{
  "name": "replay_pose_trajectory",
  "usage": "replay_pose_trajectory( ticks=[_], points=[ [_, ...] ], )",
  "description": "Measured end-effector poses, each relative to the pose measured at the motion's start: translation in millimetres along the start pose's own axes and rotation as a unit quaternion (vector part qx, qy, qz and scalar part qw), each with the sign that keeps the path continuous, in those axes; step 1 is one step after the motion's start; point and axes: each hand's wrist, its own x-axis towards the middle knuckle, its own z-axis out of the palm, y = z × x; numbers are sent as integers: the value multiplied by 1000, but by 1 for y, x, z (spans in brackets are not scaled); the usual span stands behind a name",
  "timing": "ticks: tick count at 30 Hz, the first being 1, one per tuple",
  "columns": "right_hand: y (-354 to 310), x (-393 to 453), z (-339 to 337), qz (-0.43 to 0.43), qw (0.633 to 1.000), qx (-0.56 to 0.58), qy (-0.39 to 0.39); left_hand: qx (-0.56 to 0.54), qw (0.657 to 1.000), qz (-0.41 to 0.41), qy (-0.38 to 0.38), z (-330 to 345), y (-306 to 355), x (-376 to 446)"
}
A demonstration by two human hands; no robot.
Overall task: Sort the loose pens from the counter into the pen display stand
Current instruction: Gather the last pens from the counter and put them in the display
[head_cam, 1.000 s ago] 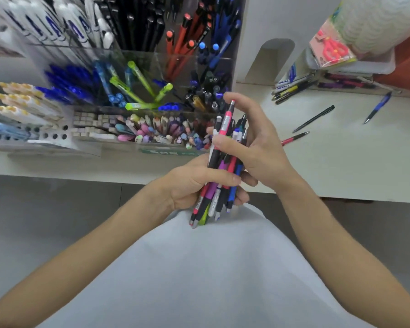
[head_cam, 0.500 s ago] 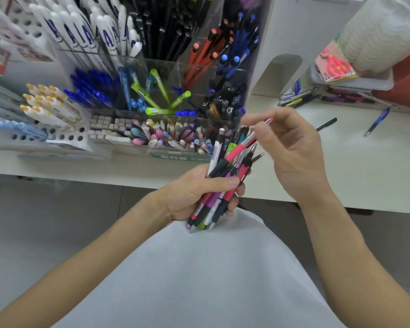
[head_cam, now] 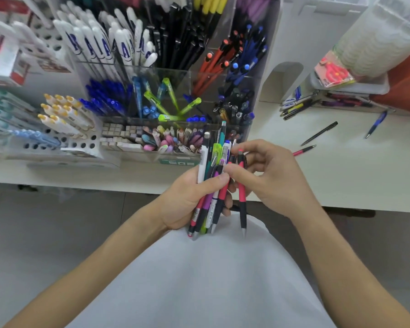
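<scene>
- The left hand (head_cam: 187,200) has its grip wrapped round a bundle of pens (head_cam: 211,185), held nearly upright in front of the body, tips down over the white shirt (head_cam: 187,280).
- In that bundle I can pick out a white pen, a teal one, a lime-green one, a purple one and a couple of pink-and-black ones; the caps stand up above the fist.
- The right hand (head_cam: 270,176) has a narrow grip, thumb and fingers pinching one pink-and-black pen (head_cam: 242,197), which hangs just beside the bundle with its tip pointing down.
- The pen display stand (head_cam: 171,86) sits on the white desk (head_cam: 341,174) just beyond the hands: clear compartments with white pens, black ones, orange and blue ones, dark blue ones and lime-green ones.
- A low front tray (head_cam: 156,140) on the stand holds small erasers and pastel pieces.
- Loose on the desk to the right lie a black pen (head_cam: 320,133), a pink pen (head_cam: 304,150) near the right hand, and a blue pen (head_cam: 375,124) farther off.
- More pens (head_cam: 298,105) lie in a heap at the back right, beneath a white tray (head_cam: 355,86).
</scene>
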Motion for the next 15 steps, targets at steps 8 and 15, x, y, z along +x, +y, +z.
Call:
replay_pose_trajectory(
  ticks=[8,15],
  points=[
    [-2,2,21,17,993,-84,-80,-8,999,15,45,-12,0,-11],
    [-8,1,25,-16,977,127,-170,-7,994,37,103,-23,1,-23]
  ],
)
